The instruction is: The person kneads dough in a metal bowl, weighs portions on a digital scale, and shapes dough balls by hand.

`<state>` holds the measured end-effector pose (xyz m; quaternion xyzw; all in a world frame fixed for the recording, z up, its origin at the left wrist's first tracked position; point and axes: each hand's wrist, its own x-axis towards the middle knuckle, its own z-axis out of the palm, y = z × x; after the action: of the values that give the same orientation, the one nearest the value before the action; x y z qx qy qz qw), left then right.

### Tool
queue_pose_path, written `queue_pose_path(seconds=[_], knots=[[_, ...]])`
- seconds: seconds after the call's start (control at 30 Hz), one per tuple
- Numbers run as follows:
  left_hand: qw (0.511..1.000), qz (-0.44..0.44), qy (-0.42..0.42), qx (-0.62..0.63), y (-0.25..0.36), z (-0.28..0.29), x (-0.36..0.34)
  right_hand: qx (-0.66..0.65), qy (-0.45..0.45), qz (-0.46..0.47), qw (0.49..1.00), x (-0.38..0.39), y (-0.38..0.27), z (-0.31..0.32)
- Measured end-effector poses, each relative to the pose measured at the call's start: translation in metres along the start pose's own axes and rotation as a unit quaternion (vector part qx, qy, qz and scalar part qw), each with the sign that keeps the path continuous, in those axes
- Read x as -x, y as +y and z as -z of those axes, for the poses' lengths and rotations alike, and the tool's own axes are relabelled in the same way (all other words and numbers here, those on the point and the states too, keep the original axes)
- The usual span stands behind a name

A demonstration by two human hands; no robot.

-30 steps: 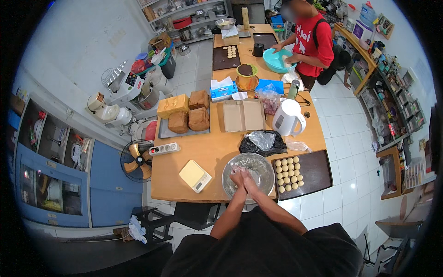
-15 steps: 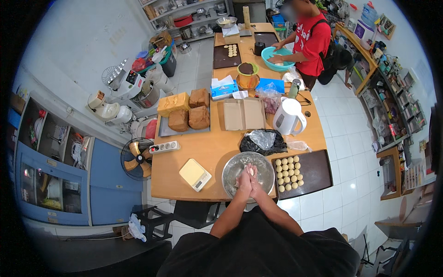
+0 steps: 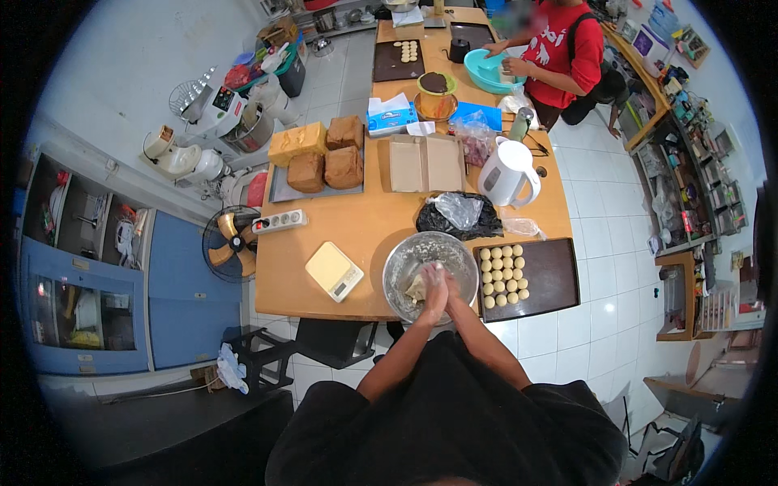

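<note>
My left hand (image 3: 435,289) and my right hand (image 3: 454,293) are pressed palm to palm over a metal mixing bowl (image 3: 391,271). Whatever lies between the palms is hidden; a whitish smear shows at the fingertips. A lump of pale dough (image 3: 416,289) sits in the bowl, beside my left hand. The bowl's inner wall is streaked with dough or flour. Right of the bowl, several round dough balls (image 3: 500,274) stand in rows on a dark baking tray (image 3: 551,279).
Left of the bowl lies a kitchen scale (image 3: 334,271). Beyond are a black plastic bag (image 3: 486,223), a white electric kettle (image 3: 504,174), an open cardboard box (image 3: 442,166) and bread loaves (image 3: 305,172). A co-worker in red (image 3: 559,49) handles a turquoise basin (image 3: 480,74).
My palms have shifted against each other and now point more upright, uncovering the dough lump in the bowl. The whole view has tilted down. The co-worker's hands have moved in the basin.
</note>
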<state>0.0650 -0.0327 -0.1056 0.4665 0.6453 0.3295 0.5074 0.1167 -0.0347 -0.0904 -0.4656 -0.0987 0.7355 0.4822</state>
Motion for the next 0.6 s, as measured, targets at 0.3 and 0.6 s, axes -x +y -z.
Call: queue_pose_path(seconds=[0.3, 0.6], knots=[[0.972, 0.126, 0.074, 0.186, 0.032, 0.025, 0.014, 0.182, 0.084, -0.028, 0.979, 0.004, -0.013, -0.019], [0.977, 0.047, -0.095, 0.183, 0.049, 0.047, 0.041, -0.008, 0.128, 0.079, 0.989, -0.011, -0.040, -0.002]])
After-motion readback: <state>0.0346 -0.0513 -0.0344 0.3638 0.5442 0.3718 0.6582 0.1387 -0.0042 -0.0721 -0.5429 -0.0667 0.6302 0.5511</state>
